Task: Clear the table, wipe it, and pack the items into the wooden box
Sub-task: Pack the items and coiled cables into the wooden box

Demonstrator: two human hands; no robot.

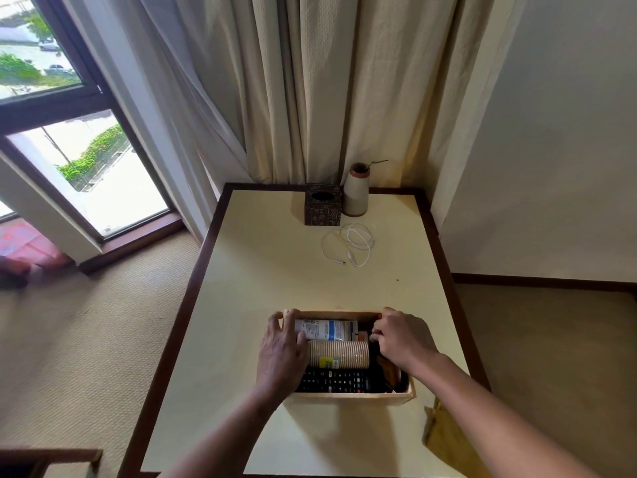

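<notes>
Left hand (282, 353): I read it as curled round the left end of the white-and-blue packet (327, 330), thumb on its near face, fingers over the far-left corner.
Right hand (403, 339): fingers bent down into the right end of the wooden box (348, 398). I cannot tell whether they hold anything.
Wooden box: directly under both hands, on the table (262, 270). Between the hands lie the packet, a sleeve of paper cups (339, 354) on its side and a remote control (337, 381) nearest my wrists.
Not yet packed: white cable (351, 244), tissue box (323, 205) and vase (356, 194), all well beyond the fingertips.
Risk, packing: the box looks full. Forcing the packet down could crush the cups or press the remote's buttons.
Risk, sliding: a push from both hands could shove the box away from me.
Risk, cloth: the yellow cloth (444, 439) under my right forearm hangs at the table edge, and an elbow could drag it off.
Hidden: the right fingertips, the dark objects beneath that hand, and the box's left wall.
Unclear: the packet's print.
</notes>
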